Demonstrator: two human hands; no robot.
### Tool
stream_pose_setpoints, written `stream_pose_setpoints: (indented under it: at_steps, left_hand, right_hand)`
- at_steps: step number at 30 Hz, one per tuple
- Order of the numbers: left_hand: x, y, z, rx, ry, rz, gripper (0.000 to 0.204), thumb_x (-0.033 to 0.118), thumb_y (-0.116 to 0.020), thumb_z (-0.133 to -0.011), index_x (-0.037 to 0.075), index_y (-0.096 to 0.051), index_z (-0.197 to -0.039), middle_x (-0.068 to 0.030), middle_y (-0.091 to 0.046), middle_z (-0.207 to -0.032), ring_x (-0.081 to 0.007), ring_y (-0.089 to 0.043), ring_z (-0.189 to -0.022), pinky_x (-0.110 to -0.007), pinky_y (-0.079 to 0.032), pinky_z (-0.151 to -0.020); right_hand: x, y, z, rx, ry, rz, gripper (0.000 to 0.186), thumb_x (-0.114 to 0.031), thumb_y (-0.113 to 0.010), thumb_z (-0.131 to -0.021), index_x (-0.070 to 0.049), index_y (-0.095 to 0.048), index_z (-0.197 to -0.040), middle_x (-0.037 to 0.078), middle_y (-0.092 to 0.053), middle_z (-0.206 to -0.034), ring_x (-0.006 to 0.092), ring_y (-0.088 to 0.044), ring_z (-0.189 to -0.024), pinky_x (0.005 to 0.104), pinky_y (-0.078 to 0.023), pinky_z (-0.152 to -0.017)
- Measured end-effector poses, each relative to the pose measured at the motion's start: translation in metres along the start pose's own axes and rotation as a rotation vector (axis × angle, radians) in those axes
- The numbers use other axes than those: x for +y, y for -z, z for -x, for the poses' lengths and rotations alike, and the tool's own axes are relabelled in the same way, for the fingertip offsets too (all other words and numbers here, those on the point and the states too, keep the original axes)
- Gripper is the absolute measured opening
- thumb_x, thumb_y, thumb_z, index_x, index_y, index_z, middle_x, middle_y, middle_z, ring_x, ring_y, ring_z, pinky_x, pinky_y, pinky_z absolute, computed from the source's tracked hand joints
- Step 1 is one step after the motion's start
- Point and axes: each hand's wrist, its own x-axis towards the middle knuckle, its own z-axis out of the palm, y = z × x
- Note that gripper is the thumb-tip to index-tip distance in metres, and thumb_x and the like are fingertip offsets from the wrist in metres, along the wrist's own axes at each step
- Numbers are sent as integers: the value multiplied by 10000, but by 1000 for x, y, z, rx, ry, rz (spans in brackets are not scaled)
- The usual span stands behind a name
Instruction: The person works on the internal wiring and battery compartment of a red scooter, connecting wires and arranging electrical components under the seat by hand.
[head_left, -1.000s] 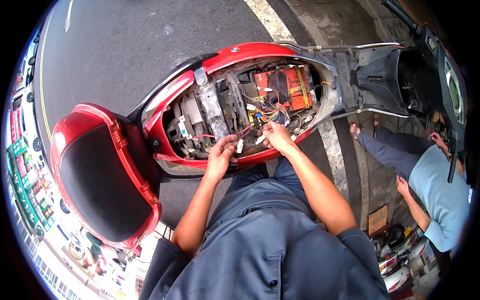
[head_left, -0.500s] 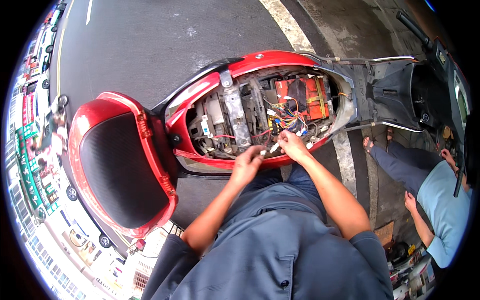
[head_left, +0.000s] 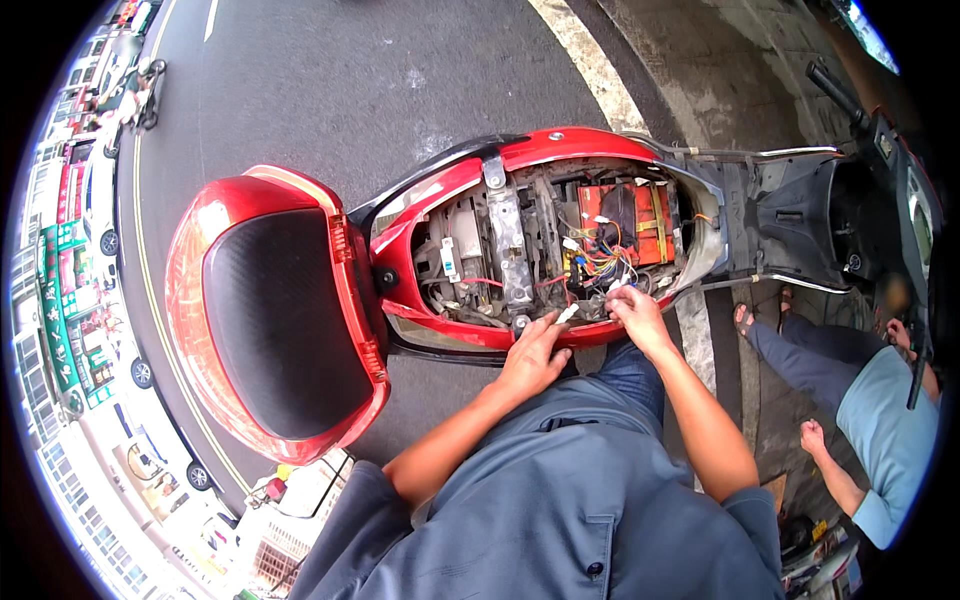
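Observation:
A red scooter [head_left: 405, 240] stands before me with its body uncovered, showing a red battery [head_left: 655, 248] and a bundle of coloured wires [head_left: 605, 258]. My left hand [head_left: 535, 356] rests on the near red rim, fingers stretched out and thumb apart. A white plug connector [head_left: 567, 314] lies right at its fingertips. Farther right, my right hand [head_left: 640, 318] is closed in a pinch beside the lower end of the wire bundle. What sits between its fingertips is too small to make out.
A red top box [head_left: 280, 310] with a black pad is at the scooter's rear. Handlebars [head_left: 880, 150] and a footboard are at the right. Another person [head_left: 880, 430] in a light blue shirt is at the lower right. A road [head_left: 330, 90] with vehicles runs along the left.
My hands have moved apart. The right hand has gone from the white connector toward the wire bundle. The left hand has opened out onto the rim. The view has shifted slightly.

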Motion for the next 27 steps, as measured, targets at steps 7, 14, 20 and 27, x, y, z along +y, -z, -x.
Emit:
stream_pose_setpoints:
  at_steps: [7, 14, 20, 27]
  left_hand:
    - [-12, 60, 9, 135, 244, 452, 299, 114, -631, -887, 6, -625, -1166, -113, -671, -997, -210, -650, -923, -324, -510, -833]
    - [-72, 106, -13, 562, 162, -143, 329, 71, -609, -863, -16, -591, -1181, -196, -596, -1132, -338, -612, -1022, -391, -485, -911]
    - [-85, 110, -4, 542, 193, -21, 310, 66, -568, -907, -8, -603, -1205, -171, -642, -1131, -269, -633, -1059, -343, -475, -942]
    - [-52, 67, 41, 550, 70, 317, 225, 77, -547, -957, -25, -614, -1146, -81, -686, -961, -115, -624, -865, -247, -491, -764]
  right_hand:
    - [30, 37, 35, 156, -102, -150, 170, -107, -527, -961, -9, -614, -1069, 48, -678, -898, 83, -601, -734, 232, -476, -657]
    - [91, 62, 89, 277, -197, -200, 195, -115, -529, -958, -17, -622, -1099, 47, -675, -888, 87, -593, -719, 234, -483, -637]
    - [204, 79, 171, 440, -321, -386, 177, -203, -564, -956, -75, -607, -1069, 26, -652, -841, 69, -582, -670, 220, -485, -575]
    - [352, 37, 318, 614, -583, -572, 147, -247, -594, -930, -117, -614, -994, 16, -643, -799, 86, -591, -614, 244, -483, -505]
